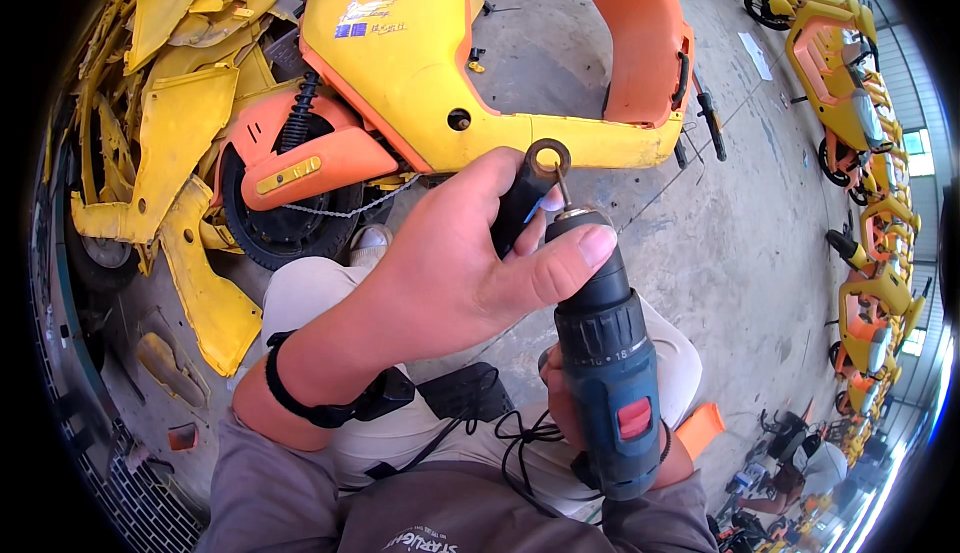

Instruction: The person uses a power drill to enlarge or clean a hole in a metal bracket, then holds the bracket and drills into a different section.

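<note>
My left hand [450,243] is closed around a black part with a ring-shaped end [524,193]; most of its body is hidden by the fingers. The left thumb lies against the chuck of a cordless drill [612,393], dark blue and black with a red switch. My right hand [563,398] grips the drill from below, mostly hidden behind it. From the chuck a thin bit [563,189] points up beside the ring. Just past my hands is a yellow and orange electric scooter [400,63], its black rear wheel [300,215] near my left forearm.
Yellow body panels [185,123] are heaped at the left. A row of yellow and orange scooters [835,83] lines the right side. On the concrete floor [760,233] lie an orange piece [701,430] and, at lower right, assorted parts [785,468].
</note>
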Available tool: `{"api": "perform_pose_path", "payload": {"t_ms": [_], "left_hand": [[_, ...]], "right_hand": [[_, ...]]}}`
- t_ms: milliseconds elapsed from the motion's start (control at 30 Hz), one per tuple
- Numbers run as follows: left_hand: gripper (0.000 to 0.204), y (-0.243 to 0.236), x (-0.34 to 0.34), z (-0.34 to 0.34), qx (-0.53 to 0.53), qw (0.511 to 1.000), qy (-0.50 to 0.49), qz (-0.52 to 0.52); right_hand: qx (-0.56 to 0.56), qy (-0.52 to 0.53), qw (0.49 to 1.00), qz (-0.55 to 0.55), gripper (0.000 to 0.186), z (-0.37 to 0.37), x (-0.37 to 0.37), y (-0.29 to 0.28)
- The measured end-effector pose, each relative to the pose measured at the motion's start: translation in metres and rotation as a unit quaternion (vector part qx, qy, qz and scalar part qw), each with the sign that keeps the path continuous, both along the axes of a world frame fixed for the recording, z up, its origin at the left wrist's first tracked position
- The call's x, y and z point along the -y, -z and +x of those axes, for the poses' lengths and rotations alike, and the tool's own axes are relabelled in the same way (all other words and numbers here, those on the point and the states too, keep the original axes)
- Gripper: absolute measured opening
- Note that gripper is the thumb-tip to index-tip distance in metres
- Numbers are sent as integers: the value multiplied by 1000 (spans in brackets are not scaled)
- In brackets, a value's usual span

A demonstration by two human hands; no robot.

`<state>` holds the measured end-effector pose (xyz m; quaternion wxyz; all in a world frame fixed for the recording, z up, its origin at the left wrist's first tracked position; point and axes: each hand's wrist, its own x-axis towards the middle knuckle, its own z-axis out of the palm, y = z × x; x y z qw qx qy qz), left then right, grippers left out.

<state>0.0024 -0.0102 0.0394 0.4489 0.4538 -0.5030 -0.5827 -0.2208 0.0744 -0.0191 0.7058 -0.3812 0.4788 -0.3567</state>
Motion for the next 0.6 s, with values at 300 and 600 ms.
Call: {"api": "perform_pose_path", "payload": {"t_ms": [300,600], "left_hand": [[55,-1,1,0,17,1000,-4,-21],[55,-8,1,1,75,995,-24,-54]], "right_hand": [[-110,-57,980,-158,45,-3,-2,5],[-91,-85,984,-131,37,0,10,-19]]}}
